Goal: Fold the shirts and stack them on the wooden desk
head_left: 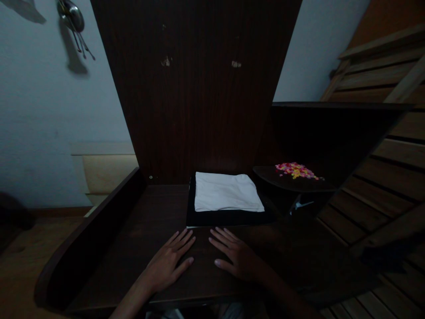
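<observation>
While your left hand (168, 261) and right hand (237, 257) lie spread, empty, on counter (162, 208), black layer (229, 218) beneath folded white cloth (227, 192) likely keeps it clean.

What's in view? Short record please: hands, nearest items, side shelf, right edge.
left hand: bare left hand, palm down, fingers spread, on the dark brown wooden desk; holds nothing
right hand: bare right hand, same pose, on the desk; holds nothing
nearest items: folded white cloth atop a flat black rectangular item, just beyond both hands
side shelf: dark rounded wooden shelf, bearing small pink, red and yellow pieces
right edge: light wooden slats
</observation>
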`<state>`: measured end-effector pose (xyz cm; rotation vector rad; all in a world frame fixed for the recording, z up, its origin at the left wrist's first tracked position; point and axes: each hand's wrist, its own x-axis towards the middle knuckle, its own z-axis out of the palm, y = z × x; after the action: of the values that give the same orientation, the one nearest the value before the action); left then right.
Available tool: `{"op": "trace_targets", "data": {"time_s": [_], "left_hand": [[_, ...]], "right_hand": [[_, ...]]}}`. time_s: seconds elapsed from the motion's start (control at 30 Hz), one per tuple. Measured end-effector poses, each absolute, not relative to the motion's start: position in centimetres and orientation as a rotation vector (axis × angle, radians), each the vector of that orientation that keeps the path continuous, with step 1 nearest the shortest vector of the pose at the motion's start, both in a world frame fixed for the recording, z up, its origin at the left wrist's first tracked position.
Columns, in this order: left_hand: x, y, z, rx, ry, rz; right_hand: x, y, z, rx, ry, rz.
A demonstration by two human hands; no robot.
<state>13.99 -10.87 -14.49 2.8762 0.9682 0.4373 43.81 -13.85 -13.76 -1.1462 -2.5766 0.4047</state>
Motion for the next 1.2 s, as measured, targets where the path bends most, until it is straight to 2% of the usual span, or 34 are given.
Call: {"op": "trace_targets", "data": {"time_s": [1.2], "left_hand": [[14.13,-10.87,-14.56,2.89,0.996,0.44]], "right_hand": [[43.95,-13.74,-14.37,-1.155,-2.561,0.417]]}}
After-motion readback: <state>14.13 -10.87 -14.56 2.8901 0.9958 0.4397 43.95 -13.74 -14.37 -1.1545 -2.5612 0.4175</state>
